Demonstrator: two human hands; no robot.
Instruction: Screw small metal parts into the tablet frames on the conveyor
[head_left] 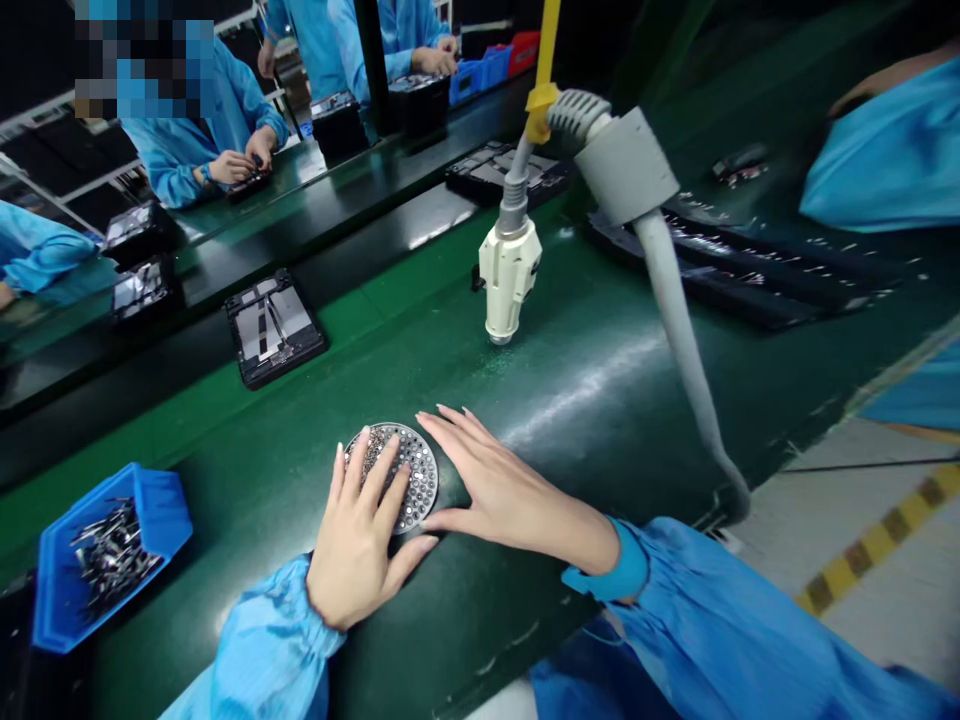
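A round perforated metal screw tray (415, 470) full of small screws lies on the green bench mat (585, 400) in front of me. My left hand (360, 535) rests flat on the tray's left half, fingers spread and open. My right hand (495, 480) lies flat on the mat, its fingers stretched out along the tray's right edge, holding nothing. Both arms wear blue sleeves. A white electric screwdriver (510, 275) hangs nose-down above the mat beyond the tray, on a grey hose.
A blue bin (161, 510) of metal parts sits at the near left. A black tray holding a device frame (271, 328) lies on the dark conveyor. More black trays (720, 270) lie at the right. Other people in blue coats work across the line.
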